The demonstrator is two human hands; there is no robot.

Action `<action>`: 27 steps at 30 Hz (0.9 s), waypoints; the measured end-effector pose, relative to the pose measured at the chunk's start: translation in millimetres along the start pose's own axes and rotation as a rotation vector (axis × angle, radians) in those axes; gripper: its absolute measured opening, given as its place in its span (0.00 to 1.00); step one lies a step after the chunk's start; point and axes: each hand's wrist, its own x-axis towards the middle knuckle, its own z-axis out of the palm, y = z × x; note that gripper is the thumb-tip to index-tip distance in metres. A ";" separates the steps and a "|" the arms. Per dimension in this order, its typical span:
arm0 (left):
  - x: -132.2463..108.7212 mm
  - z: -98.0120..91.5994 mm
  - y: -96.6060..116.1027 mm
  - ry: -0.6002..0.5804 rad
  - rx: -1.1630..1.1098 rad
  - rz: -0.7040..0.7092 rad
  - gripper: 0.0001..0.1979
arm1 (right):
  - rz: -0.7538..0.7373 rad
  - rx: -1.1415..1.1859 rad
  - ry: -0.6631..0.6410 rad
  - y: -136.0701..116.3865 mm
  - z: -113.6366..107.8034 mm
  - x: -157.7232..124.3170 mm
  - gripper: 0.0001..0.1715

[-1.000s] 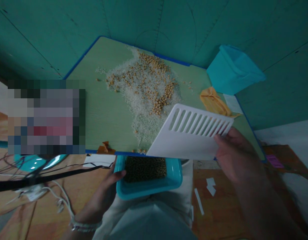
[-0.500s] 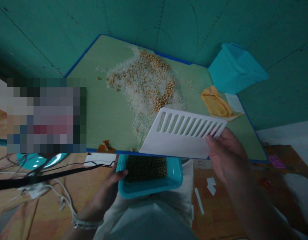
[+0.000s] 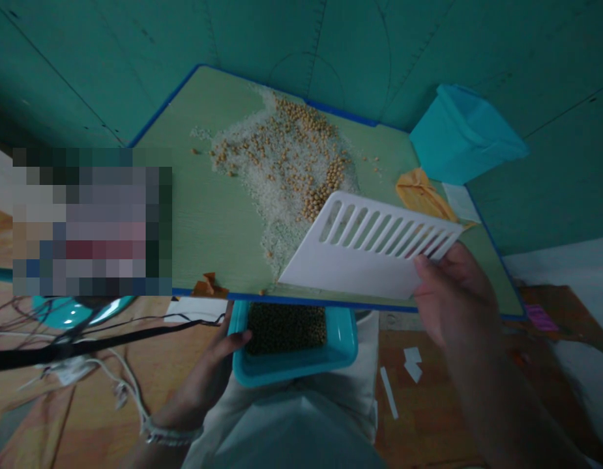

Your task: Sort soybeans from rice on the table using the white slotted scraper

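My right hand (image 3: 452, 286) grips the slotted end of a flat white plastic scraper (image 3: 350, 264), tilted over the front of the green tabletop (image 3: 218, 228). Beyond the scraper's left edge spreads a pile of white grains (image 3: 276, 202) mixed with round tan beans (image 3: 325, 189). My left hand (image 3: 225, 352) is closed on the left rim of a turquoise tub (image 3: 291, 370), its thumb over the edge. Small dark green beans (image 3: 286, 329) fill much of that tub, which sits below the table's front edge. The tub's far side is hidden under the table.
A turquoise bin (image 3: 462, 140) stands at the table's back right, by a crumpled yellow cloth or bag (image 3: 423, 192). Brown tape (image 3: 209, 285) lies at the front edge. Cables (image 3: 130, 384) and a black bar (image 3: 86, 348) are at left. A blurred-out patch covers the table's left side.
My right hand has moved the scraper slightly up and to the right, away from the table's front edge. My left hand and the tub stay in place.
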 end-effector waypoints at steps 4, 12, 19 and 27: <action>-0.3 -2.5 -2.4 0.048 -0.004 -0.029 0.37 | 0.019 0.041 0.013 -4.3 5.1 7.8 0.10; 0.8 -1.3 -1.8 0.027 -0.006 0.033 0.36 | 0.049 0.035 -0.017 0.0 8.7 12.4 0.11; -1.0 -1.8 0.1 0.000 0.004 0.025 0.35 | 0.070 0.008 -0.034 -1.9 9.1 9.5 0.11; 0.0 1.9 0.0 -0.004 -0.013 0.002 0.35 | 0.105 0.028 -0.066 -4.2 10.9 5.7 0.07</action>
